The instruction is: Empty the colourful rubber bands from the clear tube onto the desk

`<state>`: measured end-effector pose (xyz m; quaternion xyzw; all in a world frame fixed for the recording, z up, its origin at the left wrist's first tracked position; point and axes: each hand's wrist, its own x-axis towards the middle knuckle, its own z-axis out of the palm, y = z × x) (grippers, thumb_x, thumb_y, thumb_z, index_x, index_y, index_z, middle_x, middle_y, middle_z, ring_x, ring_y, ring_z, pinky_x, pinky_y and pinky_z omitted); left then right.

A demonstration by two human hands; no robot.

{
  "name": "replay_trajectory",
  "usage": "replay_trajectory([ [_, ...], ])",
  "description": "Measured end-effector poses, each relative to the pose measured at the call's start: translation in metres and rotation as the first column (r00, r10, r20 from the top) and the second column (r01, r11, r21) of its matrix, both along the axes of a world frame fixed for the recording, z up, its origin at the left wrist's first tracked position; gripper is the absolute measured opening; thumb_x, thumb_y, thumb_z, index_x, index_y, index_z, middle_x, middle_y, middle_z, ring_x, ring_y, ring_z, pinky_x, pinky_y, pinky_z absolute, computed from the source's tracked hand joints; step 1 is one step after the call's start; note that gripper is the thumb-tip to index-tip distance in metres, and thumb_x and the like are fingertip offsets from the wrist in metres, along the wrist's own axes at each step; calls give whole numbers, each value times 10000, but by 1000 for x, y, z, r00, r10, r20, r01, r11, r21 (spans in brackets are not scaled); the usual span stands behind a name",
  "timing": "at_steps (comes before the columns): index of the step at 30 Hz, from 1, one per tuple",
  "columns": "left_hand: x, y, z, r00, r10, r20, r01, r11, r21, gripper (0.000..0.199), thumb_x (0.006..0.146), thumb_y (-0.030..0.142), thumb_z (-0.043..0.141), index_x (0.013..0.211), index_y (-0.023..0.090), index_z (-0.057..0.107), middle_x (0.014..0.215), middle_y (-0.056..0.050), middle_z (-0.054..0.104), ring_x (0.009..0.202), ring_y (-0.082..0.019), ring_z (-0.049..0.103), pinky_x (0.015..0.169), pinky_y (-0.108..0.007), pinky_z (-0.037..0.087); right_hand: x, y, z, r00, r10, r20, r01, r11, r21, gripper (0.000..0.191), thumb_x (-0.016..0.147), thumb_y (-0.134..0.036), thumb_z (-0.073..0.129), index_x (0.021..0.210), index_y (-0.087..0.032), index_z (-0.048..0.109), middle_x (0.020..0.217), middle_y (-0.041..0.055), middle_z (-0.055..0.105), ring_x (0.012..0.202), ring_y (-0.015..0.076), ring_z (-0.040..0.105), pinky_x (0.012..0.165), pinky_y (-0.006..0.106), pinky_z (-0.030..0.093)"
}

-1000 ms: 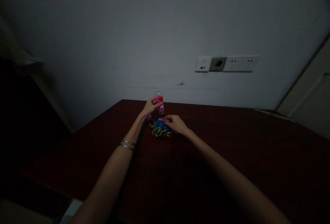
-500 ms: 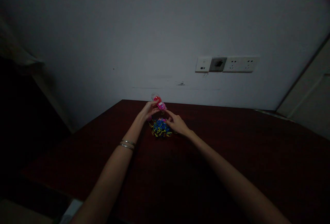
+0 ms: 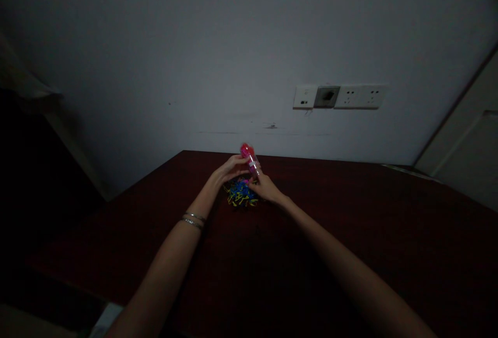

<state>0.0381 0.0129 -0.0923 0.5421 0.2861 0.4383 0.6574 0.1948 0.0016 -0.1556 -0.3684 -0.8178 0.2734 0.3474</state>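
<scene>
A small clear container (image 3: 252, 163) with pink and red contents is tilted above the tabletop, its red end up and to the left. My left hand (image 3: 230, 167) has its fingers closed around the container's left side. At the lower end, the fingers of my right hand (image 3: 267, 188) also grip the container, thumb below it. Directly under both hands lies a loose pile of small blue and yellow pieces (image 3: 240, 193), with a bit of pink at its top. The pieces are too small and dim to name. My right fingers partly cover the pile's edge.
The hands are over a dark reddish-brown table (image 3: 334, 213) that meets a grey wall (image 3: 233, 68). Sockets (image 3: 356, 97) are set in the wall to the right. A pale panel (image 3: 462, 140) stands at the far right. The room is dim.
The container has shifted right and turned more upright, and its lower end now meets my right hand. My left hand has moved slightly right with it; the pile looks much the same.
</scene>
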Motion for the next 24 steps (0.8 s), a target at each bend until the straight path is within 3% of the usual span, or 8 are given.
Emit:
replay_trajectory([
  [7, -8, 4, 1, 980, 198, 34, -198, 980, 15, 275, 703, 236, 646, 954, 128, 613, 923, -130, 642, 858, -204, 602, 785, -342, 459, 1, -7, 4, 998, 71, 0, -71, 997, 3, 737, 739, -147, 490, 1407, -175, 179, 748, 17, 619, 607, 118, 544, 606, 241, 436],
  [13, -18, 14, -3, 933, 358, 47, -361, 929, 79, 361, 647, 228, 690, 987, 169, 587, 815, -57, 645, 693, -145, 606, 694, -301, 472, 5, -9, 10, 998, 4, 58, -10, 993, 116, 518, 775, -186, 482, 1290, -222, 442, 872, 34, 652, 702, 132, 571, 686, 256, 435],
  [18, -23, 15, -2, 906, 414, -91, -398, 904, 158, 515, 553, 168, 752, 1036, 182, 576, 844, -42, 648, 687, -137, 614, 659, -263, 462, 13, -5, 13, 998, -33, 58, 25, 991, 130, 330, 782, -222, 478, 1071, -203, 636, 993, 57, 661, 813, 162, 587, 750, 275, 432],
  [21, -21, 15, 1, 882, 455, -119, -432, 884, 181, 523, 531, 173, 770, 1019, 185, 581, 878, -44, 653, 689, -137, 616, 635, -249, 459, 14, -4, 13, 995, -74, 68, 67, 992, 103, 281, 765, -230, 489, 963, -190, 684, 967, 61, 670, 819, 168, 587, 751, 276, 431],
  [24, -15, 17, 2, 858, 505, -98, -485, 857, 173, 422, 561, 236, 766, 943, 155, 606, 783, -49, 656, 620, -121, 597, 588, -231, 450, 13, -6, 14, 997, -79, 22, 77, 994, 80, 330, 755, -225, 479, 1028, -183, 660, 875, 48, 675, 721, 142, 571, 693, 258, 432],
])
